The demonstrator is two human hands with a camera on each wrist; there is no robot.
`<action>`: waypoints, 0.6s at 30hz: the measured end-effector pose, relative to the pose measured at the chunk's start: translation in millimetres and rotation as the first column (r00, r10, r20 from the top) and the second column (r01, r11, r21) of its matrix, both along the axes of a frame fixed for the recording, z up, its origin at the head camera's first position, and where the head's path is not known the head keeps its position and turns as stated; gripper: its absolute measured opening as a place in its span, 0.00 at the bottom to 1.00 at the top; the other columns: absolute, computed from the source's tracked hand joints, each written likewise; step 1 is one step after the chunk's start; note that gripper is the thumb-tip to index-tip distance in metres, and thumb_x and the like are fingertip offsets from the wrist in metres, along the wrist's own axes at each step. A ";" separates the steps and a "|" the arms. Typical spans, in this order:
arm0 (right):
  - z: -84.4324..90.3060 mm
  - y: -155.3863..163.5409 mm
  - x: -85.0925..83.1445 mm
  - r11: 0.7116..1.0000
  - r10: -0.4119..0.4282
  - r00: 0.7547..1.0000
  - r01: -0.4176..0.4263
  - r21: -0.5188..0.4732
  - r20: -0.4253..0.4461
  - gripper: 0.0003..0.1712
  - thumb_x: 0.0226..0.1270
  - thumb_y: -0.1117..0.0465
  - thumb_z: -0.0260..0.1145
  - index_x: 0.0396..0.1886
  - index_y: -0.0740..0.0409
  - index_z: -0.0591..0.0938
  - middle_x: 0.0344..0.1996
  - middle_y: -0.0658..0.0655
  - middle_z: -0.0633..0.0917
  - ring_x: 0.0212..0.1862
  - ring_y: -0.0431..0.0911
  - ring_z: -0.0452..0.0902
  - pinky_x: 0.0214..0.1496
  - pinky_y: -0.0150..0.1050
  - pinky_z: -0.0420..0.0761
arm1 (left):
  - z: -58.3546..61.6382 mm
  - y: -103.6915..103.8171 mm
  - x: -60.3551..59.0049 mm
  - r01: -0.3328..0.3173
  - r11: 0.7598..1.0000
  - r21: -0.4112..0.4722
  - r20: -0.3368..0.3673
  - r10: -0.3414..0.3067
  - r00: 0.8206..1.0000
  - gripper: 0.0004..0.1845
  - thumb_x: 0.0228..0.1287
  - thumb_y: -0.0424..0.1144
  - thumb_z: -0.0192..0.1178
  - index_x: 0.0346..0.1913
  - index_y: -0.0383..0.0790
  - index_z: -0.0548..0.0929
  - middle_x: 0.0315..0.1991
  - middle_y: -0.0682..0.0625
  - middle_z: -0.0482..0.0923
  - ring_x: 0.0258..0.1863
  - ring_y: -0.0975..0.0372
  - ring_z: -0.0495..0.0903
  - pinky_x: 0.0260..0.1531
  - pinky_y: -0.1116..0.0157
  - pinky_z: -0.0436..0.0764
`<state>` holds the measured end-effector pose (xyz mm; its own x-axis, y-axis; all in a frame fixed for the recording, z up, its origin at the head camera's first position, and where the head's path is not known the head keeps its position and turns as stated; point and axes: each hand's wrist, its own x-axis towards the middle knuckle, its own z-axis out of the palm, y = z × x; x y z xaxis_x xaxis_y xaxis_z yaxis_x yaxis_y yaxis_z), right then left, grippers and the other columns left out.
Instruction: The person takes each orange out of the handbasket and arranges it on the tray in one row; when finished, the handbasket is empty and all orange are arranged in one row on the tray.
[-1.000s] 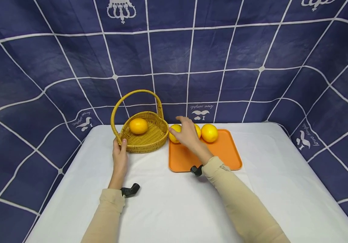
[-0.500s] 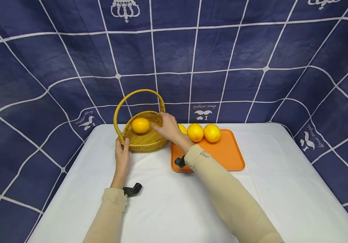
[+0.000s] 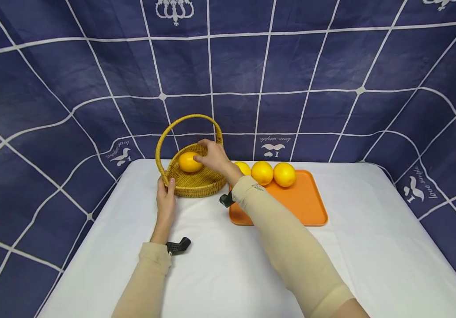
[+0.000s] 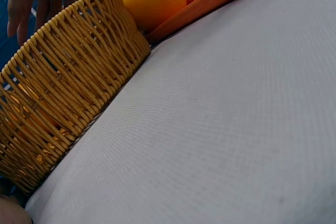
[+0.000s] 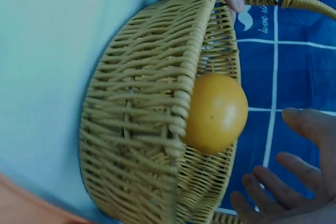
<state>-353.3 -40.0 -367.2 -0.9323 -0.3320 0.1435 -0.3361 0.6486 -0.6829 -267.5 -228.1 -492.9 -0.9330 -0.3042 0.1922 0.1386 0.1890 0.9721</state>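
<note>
A wicker basket (image 3: 200,191) with an arched handle stands on the table, and an orange (image 3: 188,162) lies inside it. My left hand (image 3: 166,204) grips the basket's rim at the left foot of the handle, its thumb over the edge in the right wrist view. Over the basket's right side is my right hand (image 3: 214,158), reaching under the handle. Its fingers (image 5: 273,187) are spread and hold nothing. A gap separates them from the orange (image 5: 216,113) in the right wrist view. The left wrist view shows the basket's woven side (image 4: 79,72) and hides most of the left hand.
An orange tray (image 3: 303,205) sits right of the basket, close beside it. Along its back edge three more oranges (image 3: 262,172) stand in a row, the leftmost partly covered by my right wrist. A white cloth (image 3: 208,265) covers the table; a blue checked curtain (image 3: 283,66) hangs behind.
My right hand has moved left from above the oranges on the tray to over the basket, near the orange inside. The left hand keeps its hold on the basket. The head view has shifted slightly.
</note>
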 end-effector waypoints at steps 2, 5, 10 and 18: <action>-1.7 -6.6 -1.5 1.000 0.021 1.000 -0.021 0.002 -0.005 0.33 0.75 0.55 0.70 0.76 0.55 0.74 0.73 0.57 0.77 0.75 0.52 0.71 0.77 0.45 0.72 | 1.5 -0.5 -1.3 0.001 1.000 -0.003 0.003 -0.001 1.000 0.32 0.86 0.55 0.45 0.83 0.45 0.58 0.81 0.43 0.62 0.81 0.56 0.59 0.83 0.53 0.56; -5.9 -18.6 -2.2 0.997 0.071 0.997 -0.070 0.008 -0.017 0.33 0.75 0.58 0.69 0.77 0.55 0.73 0.75 0.56 0.75 0.77 0.51 0.69 0.79 0.44 0.70 | 3.7 -2.6 -2.4 0.012 1.000 0.003 0.008 -0.012 1.000 0.32 0.86 0.52 0.45 0.83 0.44 0.57 0.82 0.43 0.60 0.82 0.55 0.57 0.83 0.53 0.54; -13.7 -32.6 -5.3 0.989 0.138 0.990 -0.137 0.055 -0.019 0.34 0.76 0.61 0.66 0.79 0.58 0.70 0.79 0.60 0.69 0.81 0.53 0.62 0.84 0.45 0.61 | 5.5 -3.2 -3.4 0.021 0.999 0.041 -0.030 -0.020 0.999 0.31 0.86 0.49 0.46 0.83 0.44 0.57 0.82 0.43 0.61 0.82 0.55 0.58 0.83 0.54 0.54; -28.7 -38.4 -10.3 0.977 0.170 0.985 -0.173 0.121 0.038 0.35 0.78 0.62 0.64 0.81 0.53 0.67 0.81 0.62 0.64 0.84 0.55 0.55 0.85 0.50 0.58 | 2.8 -0.1 1.3 0.010 1.000 0.022 -0.018 -0.009 1.000 0.31 0.86 0.52 0.47 0.82 0.44 0.59 0.80 0.43 0.64 0.80 0.55 0.61 0.82 0.53 0.57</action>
<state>-363.6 -78.4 -396.0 -0.8630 -0.5007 0.0672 -0.4321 0.6627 -0.6116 -266.2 -228.2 -490.1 -0.9323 -0.2998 0.2024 0.1580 0.1658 0.9734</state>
